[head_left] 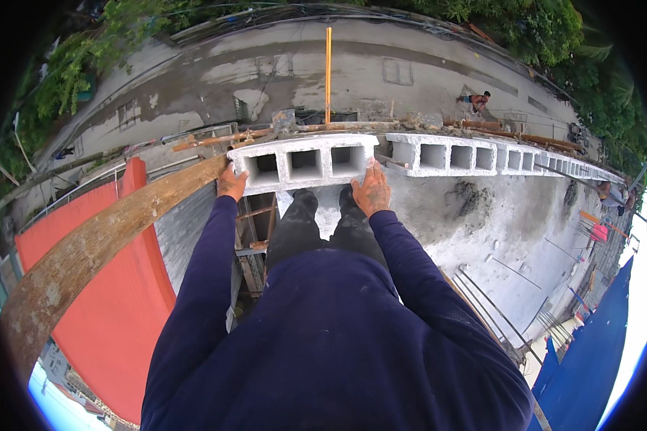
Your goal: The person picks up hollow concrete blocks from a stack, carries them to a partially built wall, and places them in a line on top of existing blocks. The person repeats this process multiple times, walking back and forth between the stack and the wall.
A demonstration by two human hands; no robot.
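Note:
A grey hollow concrete block (326, 164) with three openings lies across the wall line in front of my feet. My left hand (231, 182) grips its left end, fingers wrapped round the corner. At the opposite end, my right hand (372, 191) presses against the near right corner. Just right of the block, past a narrow gap, a row of similar blocks (444, 173) runs off along the edge. What lies under the held block is hidden.
A drop lies beyond the wall, with a road (424, 47) and a person (474, 100) below. A wooden pole (97, 241) and red panel (97, 309) are left. Right are the slab (496, 251), dark mortar (469, 200), steel bars (499, 316) and another person (612, 195).

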